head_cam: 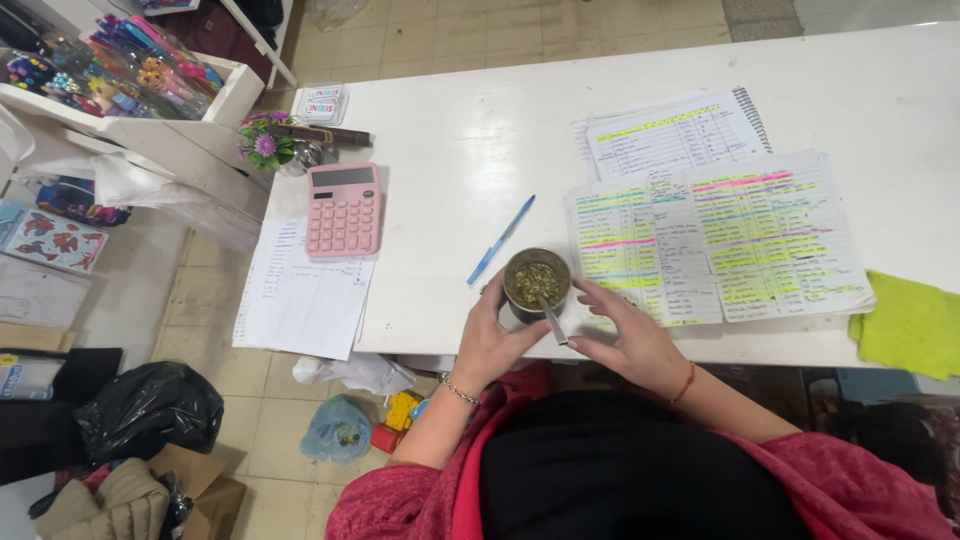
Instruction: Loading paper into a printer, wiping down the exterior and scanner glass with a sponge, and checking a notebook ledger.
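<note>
White table (pixel 450 150) carries a round cup (pixel 536 283) of green-brown herb near its front edge, with a metal straw (pixel 552 320) leaning out toward the person. The left hand (pixel 490 340) curls around the cup's left side, gripping it. The right hand (pixel 630 335) rests half open just beside the cup, fingers spread, thumb and forefinger at the straw. A blue pen (pixel 501 239) lies just behind the cup. A pink calculator (pixel 343 209) sits toward the left edge, highlighted notebook pages (pixel 720 235) to the right, a green cloth (pixel 908 325) at the front right corner.
</note>
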